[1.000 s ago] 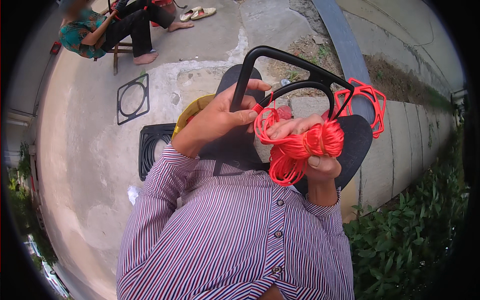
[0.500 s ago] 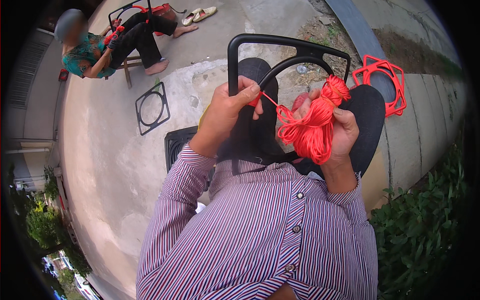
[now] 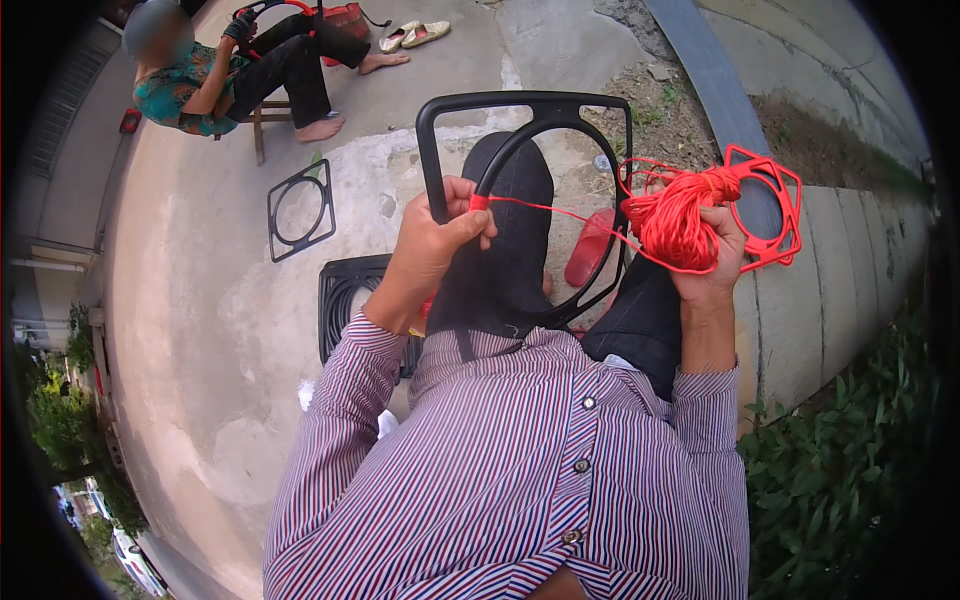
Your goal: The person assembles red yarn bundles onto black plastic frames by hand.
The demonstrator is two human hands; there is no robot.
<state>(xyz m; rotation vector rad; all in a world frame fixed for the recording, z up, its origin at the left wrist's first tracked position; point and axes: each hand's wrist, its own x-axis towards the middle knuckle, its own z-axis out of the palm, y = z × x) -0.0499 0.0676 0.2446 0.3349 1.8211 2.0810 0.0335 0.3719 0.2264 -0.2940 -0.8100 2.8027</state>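
In the head view, looking down on a concrete floor (image 3: 210, 250), with a flat black frame (image 3: 330, 195) lying at left and, nearer, a stack of black frames (image 3: 338, 300) partly hidden behind the left forearm

Beyond these, near the upper left, with a co-worker (image 3: 185, 100) on a stool (image 3: 260, 135), plus a red bag (image 3: 343, 18) and pale shoes (image 3: 428, 34) close by

At right, bordered by a grey strip (image 3: 705, 75), a red frame (image 3: 775, 250) and leafy plants (image 3: 820, 500)

Seeing the left leg (image 3: 515, 250) crossed by the held black frame (image 3: 540, 101), and the red frame overlapped at the left edge by red cord

Gripping the held black frame with the left hand (image 3: 440, 230), closed at a red-wrapped spot on the ring

Clutching the bundle of red cord (image 3: 690, 220) in the right hand (image 3: 712, 265), just beside the held frame's right edge, with a strand running across the opening to the wrapped spot

Compared with half a second ago, holding the bundle farther from the left hand, with a longer strand drawn out between, and showing more of a red thing (image 3: 590, 248), kind unclear, between the knees

Counting one held frame, one loose black frame, one stack with layers too hidden to count, at least one red frame, one cord bundle, two pale shoes, one bag, one stool, one co-worker
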